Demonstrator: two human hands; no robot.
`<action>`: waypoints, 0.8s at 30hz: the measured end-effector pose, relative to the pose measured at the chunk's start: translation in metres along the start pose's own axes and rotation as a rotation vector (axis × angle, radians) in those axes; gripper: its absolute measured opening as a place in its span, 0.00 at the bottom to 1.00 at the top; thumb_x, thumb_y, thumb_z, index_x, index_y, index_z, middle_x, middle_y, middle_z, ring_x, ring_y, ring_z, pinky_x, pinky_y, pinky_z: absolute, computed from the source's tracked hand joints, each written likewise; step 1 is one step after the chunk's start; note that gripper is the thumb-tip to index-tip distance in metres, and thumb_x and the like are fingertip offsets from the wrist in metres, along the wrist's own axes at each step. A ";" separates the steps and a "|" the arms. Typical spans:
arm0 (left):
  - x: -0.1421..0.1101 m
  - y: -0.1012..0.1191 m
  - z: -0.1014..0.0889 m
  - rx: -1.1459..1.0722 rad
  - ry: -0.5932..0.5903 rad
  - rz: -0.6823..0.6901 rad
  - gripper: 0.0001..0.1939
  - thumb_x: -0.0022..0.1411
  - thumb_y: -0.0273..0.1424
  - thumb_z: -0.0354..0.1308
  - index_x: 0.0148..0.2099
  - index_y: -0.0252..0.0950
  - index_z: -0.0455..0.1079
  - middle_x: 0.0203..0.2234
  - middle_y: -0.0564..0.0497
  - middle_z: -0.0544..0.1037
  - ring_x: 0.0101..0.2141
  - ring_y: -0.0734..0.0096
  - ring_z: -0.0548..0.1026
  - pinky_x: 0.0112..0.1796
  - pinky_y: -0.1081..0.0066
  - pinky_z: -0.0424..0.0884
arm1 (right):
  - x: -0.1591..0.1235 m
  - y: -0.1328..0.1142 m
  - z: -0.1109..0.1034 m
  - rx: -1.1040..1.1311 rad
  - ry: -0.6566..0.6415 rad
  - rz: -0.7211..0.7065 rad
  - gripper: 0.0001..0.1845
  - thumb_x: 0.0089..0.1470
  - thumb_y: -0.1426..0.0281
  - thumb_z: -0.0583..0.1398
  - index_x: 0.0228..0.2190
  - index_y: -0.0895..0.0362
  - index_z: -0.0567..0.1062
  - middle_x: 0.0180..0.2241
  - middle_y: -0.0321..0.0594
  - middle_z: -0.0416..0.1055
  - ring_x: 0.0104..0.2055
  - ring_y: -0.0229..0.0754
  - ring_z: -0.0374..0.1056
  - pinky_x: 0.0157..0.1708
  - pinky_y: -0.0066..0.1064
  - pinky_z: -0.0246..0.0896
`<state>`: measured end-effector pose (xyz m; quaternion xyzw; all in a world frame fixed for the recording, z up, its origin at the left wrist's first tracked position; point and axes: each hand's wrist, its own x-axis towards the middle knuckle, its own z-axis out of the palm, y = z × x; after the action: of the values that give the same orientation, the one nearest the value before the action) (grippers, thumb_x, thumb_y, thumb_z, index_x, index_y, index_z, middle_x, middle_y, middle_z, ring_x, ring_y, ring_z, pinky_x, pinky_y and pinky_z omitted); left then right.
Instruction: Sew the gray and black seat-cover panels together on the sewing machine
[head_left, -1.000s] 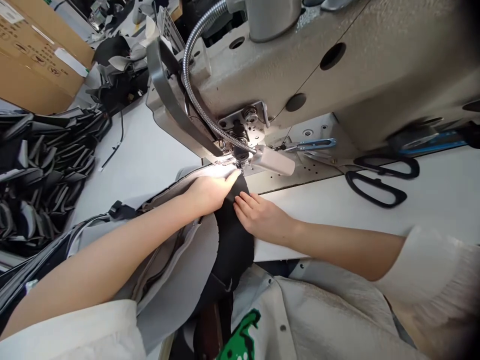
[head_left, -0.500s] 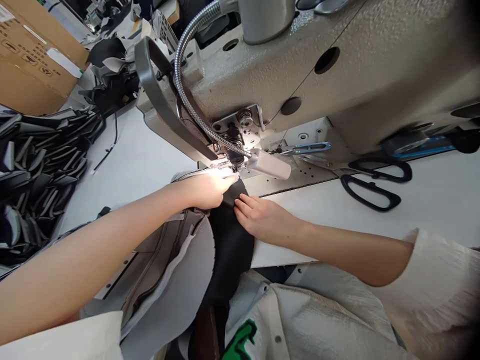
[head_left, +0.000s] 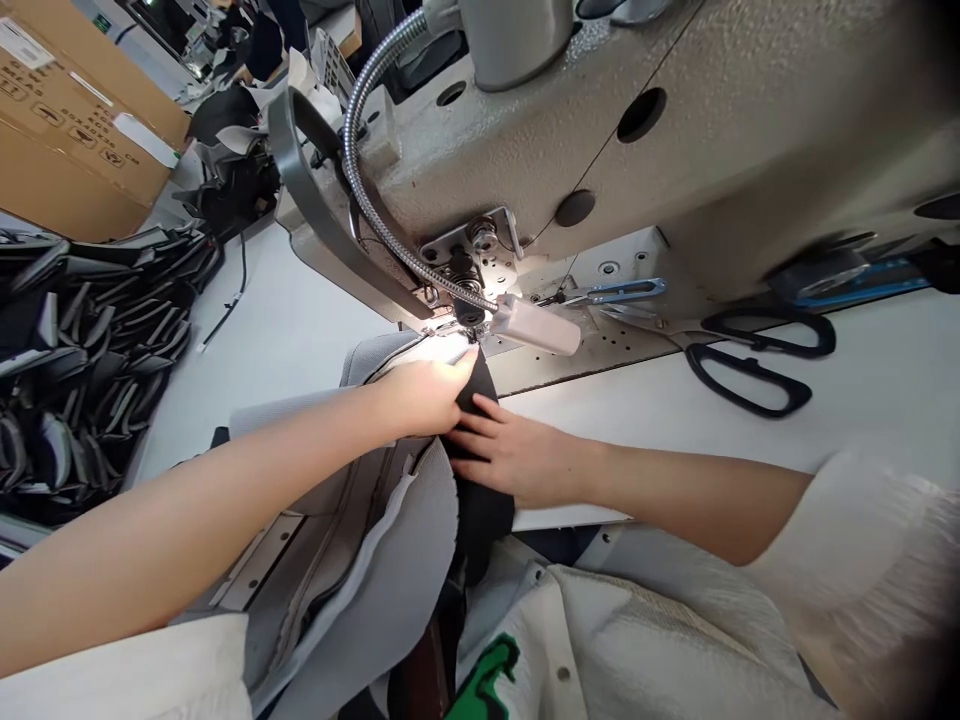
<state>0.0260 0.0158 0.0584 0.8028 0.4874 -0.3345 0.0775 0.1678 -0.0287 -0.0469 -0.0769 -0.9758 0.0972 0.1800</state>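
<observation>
Under the lit needle area of a sewing machine (head_left: 469, 315) lies a padded grey fabric piece (head_left: 409, 550) with a black fabric panel (head_left: 480, 520) along its right side. My left hand (head_left: 424, 395) pinches the fabric's edge just in front of the presser foot, thumb and finger close to the needle. My right hand (head_left: 517, 450) lies on the black panel with its fingers spread, their tips near the left hand. The needle tip and the stitched edge are hidden by glare and my left fingers. A pale strip with dark holes (head_left: 259, 565) shows beneath my left forearm.
Black-handled scissors (head_left: 750, 370) and blue thread snips (head_left: 626, 290) lie on the machine bed at right. A heap of dark and grey padded pieces (head_left: 82, 370) fills the left side, below a cardboard box (head_left: 82, 120). A flexible metal lamp neck (head_left: 356, 160) curves before the machine head.
My right hand has moved slightly down and flattened, its fingers now spread on the black panel. The grey fabric has shifted and spread differently on the left, uncovering the pale strip with holes.
</observation>
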 end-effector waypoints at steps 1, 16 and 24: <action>-0.003 -0.002 -0.002 -0.015 -0.076 -0.041 0.39 0.54 0.26 0.50 0.67 0.32 0.45 0.51 0.38 0.72 0.44 0.55 0.74 0.43 0.63 0.70 | 0.000 -0.004 0.001 0.020 -0.015 -0.026 0.25 0.53 0.69 0.58 0.53 0.61 0.68 0.55 0.56 0.62 0.60 0.58 0.54 0.59 0.57 0.42; 0.015 0.001 0.024 -0.547 0.077 -0.099 0.33 0.56 0.27 0.42 0.65 0.31 0.52 0.56 0.45 0.68 0.52 0.64 0.70 0.48 0.71 0.68 | 0.016 0.006 0.018 -0.014 0.073 0.046 0.10 0.56 0.71 0.55 0.36 0.59 0.76 0.44 0.47 0.71 0.49 0.49 0.62 0.61 0.49 0.43; 0.025 0.006 0.023 -0.399 0.188 -0.146 0.27 0.60 0.24 0.41 0.61 0.29 0.59 0.53 0.41 0.71 0.52 0.61 0.69 0.51 0.66 0.66 | 0.024 0.023 0.018 0.009 0.087 0.097 0.10 0.54 0.69 0.55 0.36 0.59 0.74 0.42 0.47 0.71 0.51 0.50 0.61 0.60 0.47 0.45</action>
<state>0.0282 0.0204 0.0245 0.7619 0.6056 -0.1602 0.1645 0.1418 -0.0048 -0.0606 -0.1273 -0.9618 0.1067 0.2178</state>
